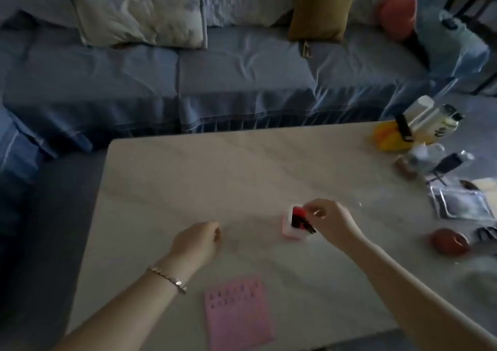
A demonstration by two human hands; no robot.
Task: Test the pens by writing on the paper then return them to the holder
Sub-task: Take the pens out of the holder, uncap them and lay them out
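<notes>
The right hand's (329, 222) fingertips (309, 207) are bunched together and seem to pinch the top of one of the slim dark pens (303, 224), though blur makes the grip hard to confirm. The pens lean out of the small white, boxy plastic holder (287, 229) toward that hand. A glossy red cap (298, 212) shows at the holder's far side. The left hand (197, 243) sits well to the left of the holder, its fingers clenched under the palm with nothing showing in them. A thin metal chain bracelet (169, 279) circles its wrist.

The square pink paper (239, 313) lies flat, nearer the person than the holder and a little left, with two faint rows of marks on it.

The holder looks light, and it stands on a smooth, pale stone-look table (215, 175). A sideways tug on a leaning pen could tip or slide it, since the left hand is not steadying it. Pens crowded together could drag a neighbour out with them. A pinch on a smooth, thin barrel could slip.

Right of the holder lies a round reddish object (450, 240). Beyond the holder runs a sofa with a soft, creased blue fabric cover (242, 81).
</notes>
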